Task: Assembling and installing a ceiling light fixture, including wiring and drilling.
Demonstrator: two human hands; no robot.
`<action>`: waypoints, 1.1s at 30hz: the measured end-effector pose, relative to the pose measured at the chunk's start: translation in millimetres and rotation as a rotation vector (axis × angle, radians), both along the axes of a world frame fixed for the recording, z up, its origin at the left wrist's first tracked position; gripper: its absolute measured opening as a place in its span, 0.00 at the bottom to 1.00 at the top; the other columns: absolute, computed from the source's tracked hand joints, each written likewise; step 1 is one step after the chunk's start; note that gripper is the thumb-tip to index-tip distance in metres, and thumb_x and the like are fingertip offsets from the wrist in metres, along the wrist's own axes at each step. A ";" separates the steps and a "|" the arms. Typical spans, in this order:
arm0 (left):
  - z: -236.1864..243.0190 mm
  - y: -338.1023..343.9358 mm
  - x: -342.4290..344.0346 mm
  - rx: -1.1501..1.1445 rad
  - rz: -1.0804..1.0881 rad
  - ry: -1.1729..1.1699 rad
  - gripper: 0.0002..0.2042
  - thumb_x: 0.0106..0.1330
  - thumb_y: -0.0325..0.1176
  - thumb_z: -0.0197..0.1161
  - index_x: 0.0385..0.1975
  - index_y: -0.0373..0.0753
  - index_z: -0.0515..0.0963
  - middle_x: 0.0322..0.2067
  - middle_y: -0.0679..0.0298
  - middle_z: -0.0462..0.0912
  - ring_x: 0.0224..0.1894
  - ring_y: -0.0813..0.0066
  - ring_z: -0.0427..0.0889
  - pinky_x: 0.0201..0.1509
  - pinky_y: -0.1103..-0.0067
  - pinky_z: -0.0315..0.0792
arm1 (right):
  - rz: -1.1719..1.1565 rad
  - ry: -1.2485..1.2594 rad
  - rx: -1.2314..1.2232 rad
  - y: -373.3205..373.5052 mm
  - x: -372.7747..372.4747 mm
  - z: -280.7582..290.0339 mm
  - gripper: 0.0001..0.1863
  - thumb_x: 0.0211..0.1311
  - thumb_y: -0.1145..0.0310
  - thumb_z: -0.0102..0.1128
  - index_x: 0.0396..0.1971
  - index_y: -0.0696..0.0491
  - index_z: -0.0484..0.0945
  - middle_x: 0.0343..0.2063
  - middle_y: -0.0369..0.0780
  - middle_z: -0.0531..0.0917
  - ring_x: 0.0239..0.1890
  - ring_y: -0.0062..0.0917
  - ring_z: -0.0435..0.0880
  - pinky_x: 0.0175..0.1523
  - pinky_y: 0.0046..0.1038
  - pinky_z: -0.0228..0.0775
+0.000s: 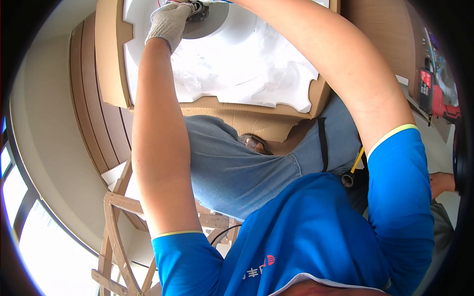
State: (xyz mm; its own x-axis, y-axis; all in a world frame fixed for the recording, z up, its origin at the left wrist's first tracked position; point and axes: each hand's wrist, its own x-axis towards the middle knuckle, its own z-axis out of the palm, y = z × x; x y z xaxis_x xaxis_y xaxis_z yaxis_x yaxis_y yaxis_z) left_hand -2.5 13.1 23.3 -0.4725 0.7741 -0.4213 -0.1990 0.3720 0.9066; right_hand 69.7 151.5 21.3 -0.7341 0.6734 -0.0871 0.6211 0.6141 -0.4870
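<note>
My left hand [169,22], in a pale knitted glove, reaches to the top edge of the picture. Its fingers are bent together beside a dark round metal part [199,13], and what they pinch is too small to make out. Thin red and blue wires show close to the fingertips. Under that part lies a grey disc-shaped surface [210,29] within a white round body, bedded in white packing [232,69] inside an open cardboard box [111,54]. My right forearm [316,29] crosses toward the same spot, but the hand itself is cut off by the upper edge.
Below the box are my jeans-clad legs [232,163]. A wooden stepladder [116,232] stands at lower left, near a bright window [49,246]. At right, a red power tool [441,101] lies among other tools, and another person's hand [442,184] shows beneath it.
</note>
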 end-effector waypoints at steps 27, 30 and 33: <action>1.0 -2.3 1.8 0.051 -0.120 0.004 0.08 0.70 0.27 0.58 0.43 0.33 0.81 0.36 0.64 0.84 0.36 0.75 0.85 0.41 0.75 0.83 | 0.150 0.033 -0.115 -11.3 5.4 24.1 0.26 0.56 0.47 0.61 0.44 0.53 0.88 0.47 0.50 0.86 0.49 0.45 0.86 0.55 0.39 0.76; 1.7 -0.6 5.2 0.046 -0.103 -0.012 0.08 0.71 0.27 0.57 0.44 0.33 0.81 0.37 0.63 0.84 0.37 0.74 0.85 0.42 0.75 0.83 | 0.116 0.031 -0.106 -7.9 10.0 18.7 0.26 0.56 0.47 0.62 0.44 0.53 0.88 0.48 0.50 0.86 0.49 0.44 0.86 0.55 0.38 0.76; -5.3 -8.9 -5.1 0.143 -0.145 -0.075 0.10 0.72 0.27 0.54 0.47 0.34 0.80 0.38 0.62 0.85 0.37 0.74 0.86 0.42 0.76 0.83 | 0.111 -0.054 -0.136 -9.8 11.2 23.7 0.26 0.56 0.46 0.65 0.44 0.52 0.88 0.47 0.50 0.86 0.50 0.43 0.86 0.55 0.38 0.76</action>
